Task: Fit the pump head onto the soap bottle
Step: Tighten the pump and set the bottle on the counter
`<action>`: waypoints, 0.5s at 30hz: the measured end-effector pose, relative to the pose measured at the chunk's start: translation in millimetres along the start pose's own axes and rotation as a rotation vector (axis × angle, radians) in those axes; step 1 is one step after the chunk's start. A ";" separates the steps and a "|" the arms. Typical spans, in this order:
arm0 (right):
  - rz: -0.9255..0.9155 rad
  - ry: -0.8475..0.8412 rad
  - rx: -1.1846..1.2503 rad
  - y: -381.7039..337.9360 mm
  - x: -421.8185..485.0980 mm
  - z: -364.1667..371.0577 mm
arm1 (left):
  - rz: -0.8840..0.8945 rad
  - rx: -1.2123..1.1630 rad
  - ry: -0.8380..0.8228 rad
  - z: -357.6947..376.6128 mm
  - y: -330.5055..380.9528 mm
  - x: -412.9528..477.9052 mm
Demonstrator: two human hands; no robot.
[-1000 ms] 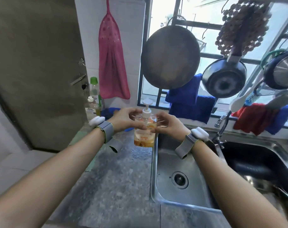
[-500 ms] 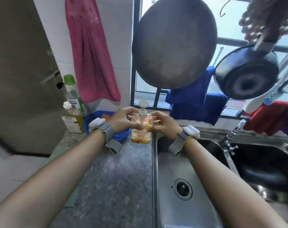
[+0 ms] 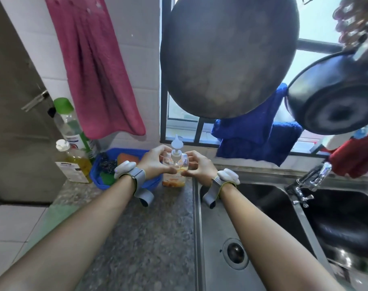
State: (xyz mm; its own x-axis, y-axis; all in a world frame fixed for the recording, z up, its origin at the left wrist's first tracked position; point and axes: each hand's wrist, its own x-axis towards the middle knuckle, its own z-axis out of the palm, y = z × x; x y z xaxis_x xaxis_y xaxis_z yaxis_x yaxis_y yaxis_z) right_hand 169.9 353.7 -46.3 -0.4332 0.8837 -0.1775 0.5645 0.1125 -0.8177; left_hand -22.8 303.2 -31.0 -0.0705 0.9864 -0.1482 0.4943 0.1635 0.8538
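The clear plastic soap bottle with orange liquid (image 3: 174, 175) stands upright on the speckled grey stone desk (image 3: 136, 238), between both hands. The left hand (image 3: 155, 162) and right hand (image 3: 199, 168) each curl closed around its shoulders. The white pump head (image 3: 176, 147) sits on its neck. Compared with half a second earlier, the grip is unchanged.
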 end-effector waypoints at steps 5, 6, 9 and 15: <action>0.007 -0.009 -0.007 9.7 9.3 4.7 | -0.002 0.027 -0.001 3.5 -11.9 11.5; 0.011 -0.003 -0.005 8.7 8.9 4.5 | -0.001 0.033 -0.003 3.7 -11.8 12.5; 0.019 -0.002 0.021 11.0 11.6 4.6 | 0.000 0.032 -0.014 4.8 -12.7 15.5; 0.053 0.023 0.000 10.3 7.4 9.2 | -0.001 0.104 -0.022 7.4 -9.2 9.4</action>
State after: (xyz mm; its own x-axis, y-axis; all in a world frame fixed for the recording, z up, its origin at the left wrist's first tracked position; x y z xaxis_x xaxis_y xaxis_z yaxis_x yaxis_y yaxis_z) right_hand 166.1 357.2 -61.1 -0.3863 0.8987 -0.2077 0.5866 0.0655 -0.8072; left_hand -21.6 310.9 -44.0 -0.0521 0.9856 -0.1607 0.5818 0.1607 0.7973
